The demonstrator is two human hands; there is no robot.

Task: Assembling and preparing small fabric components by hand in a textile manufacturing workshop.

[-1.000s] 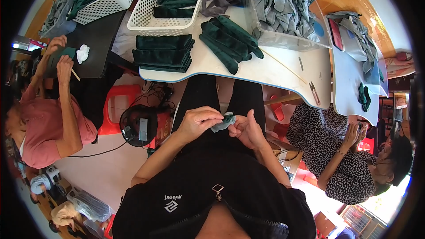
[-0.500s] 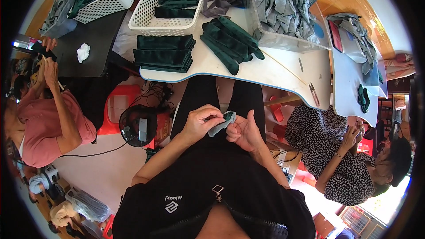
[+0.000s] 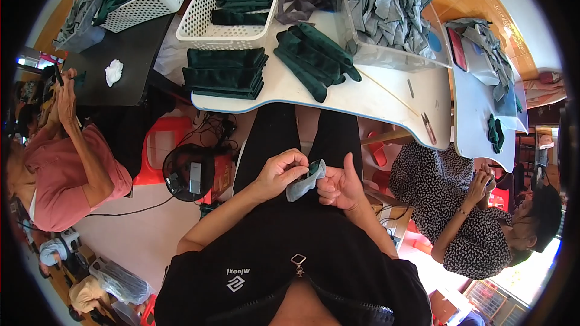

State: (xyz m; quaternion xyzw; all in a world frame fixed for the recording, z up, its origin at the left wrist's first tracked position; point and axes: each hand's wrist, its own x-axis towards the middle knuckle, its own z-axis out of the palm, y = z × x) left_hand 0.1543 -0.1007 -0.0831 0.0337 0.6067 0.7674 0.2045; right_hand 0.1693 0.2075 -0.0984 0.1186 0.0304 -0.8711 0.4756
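Observation:
Above my lap I hold a small fabric piece, grey on the outside with dark green showing at its upper edge. My left hand pinches that edge between thumb and fingers. My right hand has its thumb raised and its other fingers curled against the fabric's right side; the exact grip of those fingers is partly hidden. On the white table beyond my knees lie a neat stack of dark green velvet strips and a looser fanned pile of green velvet strips.
A white perforated basket holds green velvet; a clear bin holds grey fabric strips. A thin stick and small snips lie on the table. Co-workers sit left and right. A red stool stands left.
The fabric piece has turned so that more of its grey side hangs down toward me. My left hand has shifted slightly. The left co-worker's hands have moved.

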